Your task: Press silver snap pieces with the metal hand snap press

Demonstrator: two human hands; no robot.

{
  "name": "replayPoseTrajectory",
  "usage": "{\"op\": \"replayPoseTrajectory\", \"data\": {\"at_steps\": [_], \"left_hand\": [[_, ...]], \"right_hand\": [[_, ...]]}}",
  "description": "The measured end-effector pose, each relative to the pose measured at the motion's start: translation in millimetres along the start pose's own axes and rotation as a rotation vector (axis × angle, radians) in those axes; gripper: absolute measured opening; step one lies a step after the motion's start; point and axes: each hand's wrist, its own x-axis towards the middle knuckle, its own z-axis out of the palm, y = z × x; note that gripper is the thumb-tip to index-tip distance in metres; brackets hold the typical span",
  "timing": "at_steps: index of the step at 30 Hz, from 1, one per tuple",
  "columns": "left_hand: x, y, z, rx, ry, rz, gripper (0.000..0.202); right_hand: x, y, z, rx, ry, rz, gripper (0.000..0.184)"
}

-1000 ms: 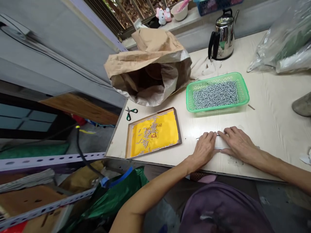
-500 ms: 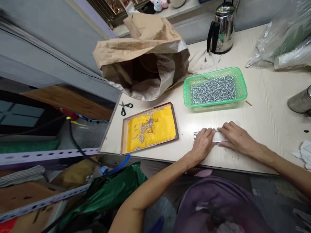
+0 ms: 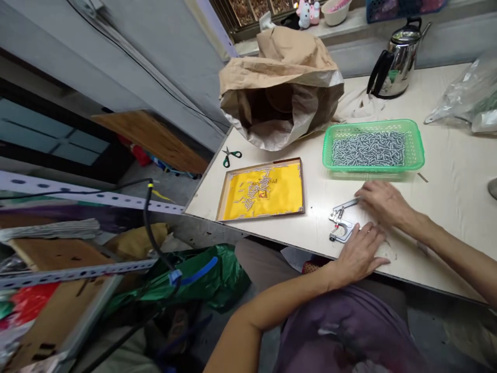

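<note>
Silver snap-fastener pliers [image 3: 343, 233] lie on the table near its front edge, their curved jaw facing left and the two handles spread apart. My left hand [image 3: 359, 251] is over the lower handle, fingers closed on it and its far end hidden. At the tip of the upper handle, the fingers of my right hand [image 3: 386, 201] are curled on the metal; this hand is slightly blurred. A spring and a small red part show between the arms of the pliers. Beyond my right hand stands a green plastic basket [image 3: 373, 168] holding many small silver metal pieces [image 3: 368, 148].
A shallow cardboard tray [image 3: 303, 194] with a yellow lining [image 3: 285, 194] and scattered metal pins lies left. Behind it are green-handled scissors [image 3: 232, 156] and a large open paper sack [image 3: 279, 77]. A steel kettle [image 3: 399, 65] and plastic bag [image 3: 462, 98] stand farther back.
The view has swung left, shifting the scene rightward. Earlier both hands held a flat silver object end to end; now the pliers' handles are spread, with my right hand at the upper one.
</note>
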Motion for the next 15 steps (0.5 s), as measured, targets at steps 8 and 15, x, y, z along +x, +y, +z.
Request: {"op": "replayPoseTrajectory", "data": {"at_steps": [8, 15], "left_hand": [[-23.1, 0.3, 2.0, 0.059, 0.034, 0.332, 0.032], [-74.0, -95.5, -110.3, 0.446, 0.32, -0.381, 0.022]], "right_hand": [[19.9, -70.2, 33.7, -0.017, 0.169, -0.513, 0.025], [33.7, -55.1, -13.6, 0.358, 0.491, -0.387, 0.018]]}}
